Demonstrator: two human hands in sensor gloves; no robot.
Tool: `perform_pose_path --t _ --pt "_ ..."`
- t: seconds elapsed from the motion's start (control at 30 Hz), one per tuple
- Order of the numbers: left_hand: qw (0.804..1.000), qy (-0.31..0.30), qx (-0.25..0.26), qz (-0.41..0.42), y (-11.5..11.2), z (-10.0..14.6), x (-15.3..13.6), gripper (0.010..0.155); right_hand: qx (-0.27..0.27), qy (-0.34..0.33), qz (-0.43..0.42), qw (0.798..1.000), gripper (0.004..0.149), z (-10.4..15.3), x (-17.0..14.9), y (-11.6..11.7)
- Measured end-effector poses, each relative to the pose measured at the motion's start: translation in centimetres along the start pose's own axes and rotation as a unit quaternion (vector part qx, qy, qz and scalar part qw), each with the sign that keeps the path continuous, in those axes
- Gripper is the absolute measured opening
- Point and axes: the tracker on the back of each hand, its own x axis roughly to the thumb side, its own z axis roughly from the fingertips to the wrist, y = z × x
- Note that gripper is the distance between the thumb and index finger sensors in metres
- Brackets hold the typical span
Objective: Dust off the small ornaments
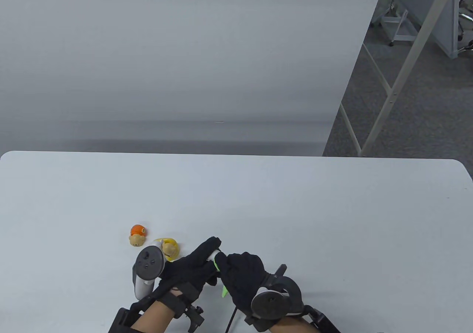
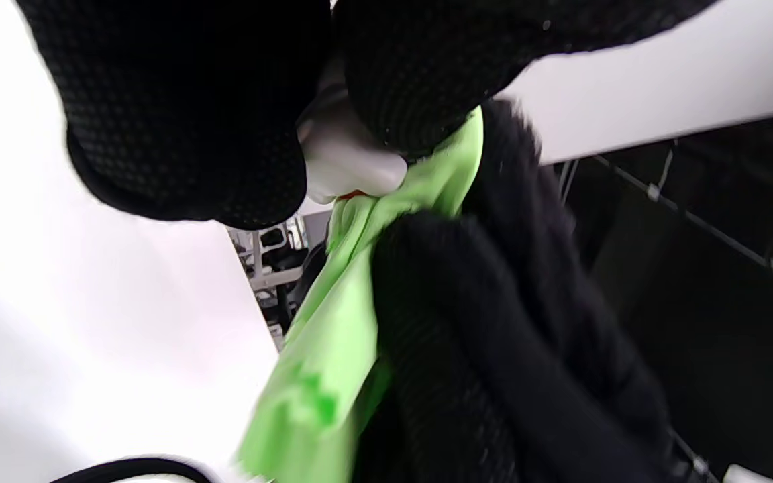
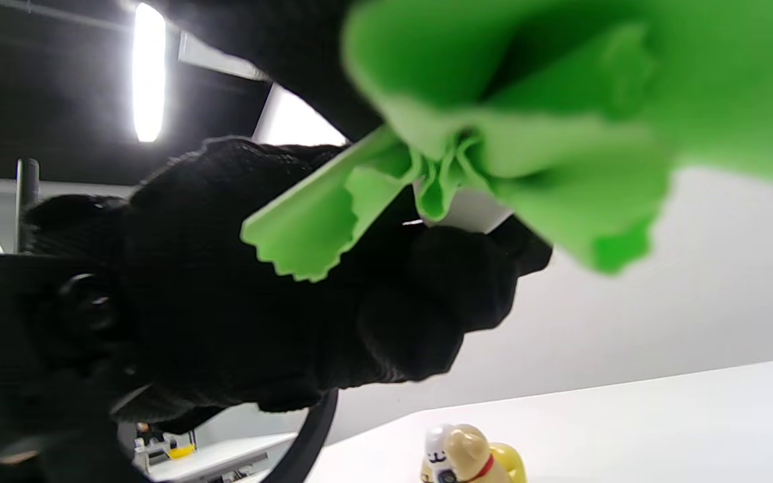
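Note:
My left hand grips a small white ornament, raised just above the table near the front edge; it shows between my fingers in the left wrist view. My right hand holds a green cloth and presses it against that ornament; the cloth hangs down in the left wrist view and fills the top of the right wrist view. Most of the ornament is hidden by my gloves.
Two more ornaments stand on the white table: an orange-capped figure and a yellow and tan dog figure, also in the right wrist view, just left of my left hand. The table's far edge lies beyond.

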Motion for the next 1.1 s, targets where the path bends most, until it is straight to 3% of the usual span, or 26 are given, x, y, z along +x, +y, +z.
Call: perform_pose_path --t 0.17,0.3,0.33,0.4,0.6,0.77,0.9,1.1 --pt "0.998 -0.032 -0.042 -0.023 -0.5 -0.3 0.6 0.067 0.003 0.060 -0.032 0.998 0.042 -0.3 -1.5 -0.5" --pt "0.993 -0.019 0.013 0.114 -0.1 -0.2 -0.5 0.067 0.009 0.071 -0.044 0.997 0.045 0.3 -1.9 -0.3" --pt "0.993 -0.002 0.025 0.111 0.0 -0.1 -0.5 0.067 0.000 0.063 -0.043 0.997 0.045 0.3 -1.7 -0.2" --pt "0.997 0.026 0.053 0.054 0.2 -0.1 -0.4 0.066 0.017 0.044 -0.036 0.998 0.045 0.4 -1.1 0.2" --pt "0.997 -0.001 -0.020 -0.078 -0.9 -0.3 0.5 0.066 0.016 0.032 -0.023 0.999 0.043 -0.3 -1.0 0.1" --pt "0.997 -0.016 -0.028 0.071 -0.9 -0.3 -0.1 0.067 0.005 0.096 -0.083 0.992 0.043 -0.2 -2.8 -0.8" --pt "0.991 -0.003 0.047 0.126 -0.4 0.1 -0.8 0.065 0.020 0.092 -0.085 0.992 0.046 -0.2 -2.2 -0.3" --pt "0.990 0.018 0.071 0.120 1.0 0.4 -1.5 0.068 0.040 0.079 -0.108 0.990 0.046 0.0 -1.7 0.3"
